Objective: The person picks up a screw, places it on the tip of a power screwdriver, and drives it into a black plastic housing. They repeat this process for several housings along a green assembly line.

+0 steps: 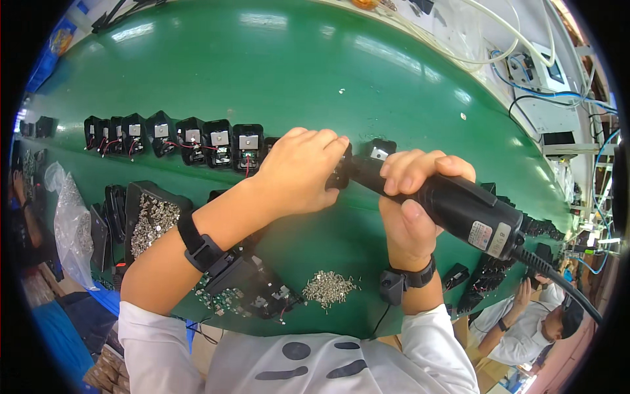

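Note:
My right hand [420, 180] is wrapped round a black electric screwdriver [462, 207], held nearly level with its nose pointing left and its cable running off to the lower right. At that nose, my left hand [298, 167] grips a small black plastic housing [338, 172]; most of it is hidden by my fingers, and so is the bit. A row of similar black housings [249, 141] with silver metal plates, green boards and red wires stretches to the left. Another black housing [381, 150] lies just behind the screwdriver.
Small silver screws [329, 289] are heaped near the front edge. A black tray [140, 190] of metal parts, green circuit boards [226, 301] and a clear plastic bag [72, 226] are at left. More black parts [485, 282] lie at right, near a co-worker [531, 322].

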Motion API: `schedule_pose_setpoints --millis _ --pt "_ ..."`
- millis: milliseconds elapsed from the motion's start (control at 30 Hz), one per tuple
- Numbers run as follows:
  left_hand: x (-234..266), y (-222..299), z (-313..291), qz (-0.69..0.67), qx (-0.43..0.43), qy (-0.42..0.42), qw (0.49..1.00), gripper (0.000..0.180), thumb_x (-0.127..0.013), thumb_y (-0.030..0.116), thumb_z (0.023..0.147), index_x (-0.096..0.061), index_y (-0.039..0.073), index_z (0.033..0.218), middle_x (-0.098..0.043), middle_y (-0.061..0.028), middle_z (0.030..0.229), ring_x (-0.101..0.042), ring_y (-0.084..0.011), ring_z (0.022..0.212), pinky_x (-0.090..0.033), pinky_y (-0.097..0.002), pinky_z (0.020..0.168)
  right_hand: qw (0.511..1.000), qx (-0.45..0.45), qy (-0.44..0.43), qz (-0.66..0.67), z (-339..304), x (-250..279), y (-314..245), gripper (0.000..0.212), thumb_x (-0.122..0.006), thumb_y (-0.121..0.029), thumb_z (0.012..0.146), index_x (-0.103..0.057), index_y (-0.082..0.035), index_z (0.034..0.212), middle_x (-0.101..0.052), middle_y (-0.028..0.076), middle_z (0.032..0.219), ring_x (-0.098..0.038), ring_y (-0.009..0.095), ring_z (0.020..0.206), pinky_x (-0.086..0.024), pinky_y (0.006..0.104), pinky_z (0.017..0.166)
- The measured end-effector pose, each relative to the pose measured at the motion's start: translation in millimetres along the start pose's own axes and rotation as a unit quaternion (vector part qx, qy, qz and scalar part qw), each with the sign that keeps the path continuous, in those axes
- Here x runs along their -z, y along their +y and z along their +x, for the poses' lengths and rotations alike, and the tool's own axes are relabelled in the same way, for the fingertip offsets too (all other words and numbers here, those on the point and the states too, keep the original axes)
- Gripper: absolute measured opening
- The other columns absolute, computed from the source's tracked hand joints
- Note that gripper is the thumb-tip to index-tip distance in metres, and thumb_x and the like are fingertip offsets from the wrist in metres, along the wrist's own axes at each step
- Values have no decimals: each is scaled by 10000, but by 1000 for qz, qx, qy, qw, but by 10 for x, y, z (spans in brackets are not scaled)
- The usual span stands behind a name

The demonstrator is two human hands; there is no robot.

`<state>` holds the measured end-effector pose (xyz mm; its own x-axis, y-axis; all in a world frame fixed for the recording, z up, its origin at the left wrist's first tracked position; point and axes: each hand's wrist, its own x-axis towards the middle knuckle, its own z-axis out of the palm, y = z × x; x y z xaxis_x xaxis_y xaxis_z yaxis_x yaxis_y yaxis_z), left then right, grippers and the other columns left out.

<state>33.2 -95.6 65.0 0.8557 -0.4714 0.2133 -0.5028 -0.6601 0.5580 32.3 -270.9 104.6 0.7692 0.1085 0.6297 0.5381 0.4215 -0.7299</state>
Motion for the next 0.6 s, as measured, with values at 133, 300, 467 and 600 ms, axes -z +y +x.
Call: schedule_pose_setpoints --millis 133,300,467,600 --pt "1 -23 14 -1 -1 -11 1000 725 -847 234 563 -573 0 1192 -604 -136 1136 -611 -309 969 -464 -404 904 1000 -15 13 0 -3 -38 0 502 -731 -106 802 -406 -79 1184 -545 66 832 -557 187 712 -484 377 719" --pt "-105 -48 -24 14 -29 17 999 733 -859 221 568 -570 5 1206 -611 -128 1143 -615 -299 997 -480 -396 882 1000 -9 14 0 -33 -26 -10 498 -726 -85 799 -406 -74 1181 -546 68 833 -554 183 721 -485 367 721" --pt "-110 -112 12 2 -14 0 1000 737 -862 226 564 -573 1 1203 -619 -121 1135 -619 -283 995 -483 -395 861 999 -15 31 27 6 -3 90 483 -722 -65 795 -415 -64 1168 -548 73 828 -554 181 722 -487 361 719" --pt "-41 -105 127 34 -14 -10 999 688 -854 267 573 -606 44 1175 -657 -82 1059 -634 -261 963 -472 -395 794 997 -41 18 56 114 51 126 454 -707 -28 774 -436 -50 1137 -572 75 825 -570 180 725 -495 353 692"
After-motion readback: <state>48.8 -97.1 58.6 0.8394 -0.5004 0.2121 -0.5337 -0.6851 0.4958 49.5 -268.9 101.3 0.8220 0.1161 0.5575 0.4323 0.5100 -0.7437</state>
